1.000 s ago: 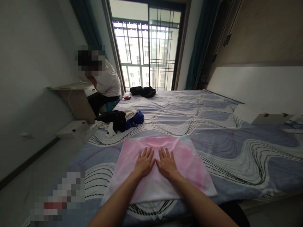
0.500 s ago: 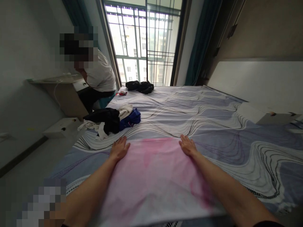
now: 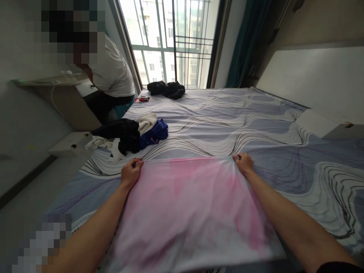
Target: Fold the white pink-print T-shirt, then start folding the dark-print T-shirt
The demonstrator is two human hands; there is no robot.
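Note:
A pink-and-white cloth [image 3: 187, 197] with a soft blotchy pattern lies spread on the bed in front of me; whether it is a garment, I cannot tell. At its far left corner, my left hand [image 3: 131, 172] is closed with the edge pinched between thumb and fingers. My right hand [image 3: 243, 163] grips the far right corner the same way. Between the two hands the far edge runs straight and taut. The near part is wrinkled and shaded, and its lower edge sits close to my body.
The bed sheet [image 3: 199, 127] has wavy lines. Left of centre lies a pile of black, white and blue clothes [image 3: 129, 134]. Black clothing [image 3: 166, 90] and a small red item [image 3: 143, 98] lie near the window. A person [image 3: 113, 72] sits at a desk [image 3: 57, 102]. White boxes [image 3: 69, 144] flank the bed.
Both hands have gone from lying flat on the cloth with fingers stretched to pinching its far corners. They are farther apart, and the far edge is pulled tighter. The view has tilted down.

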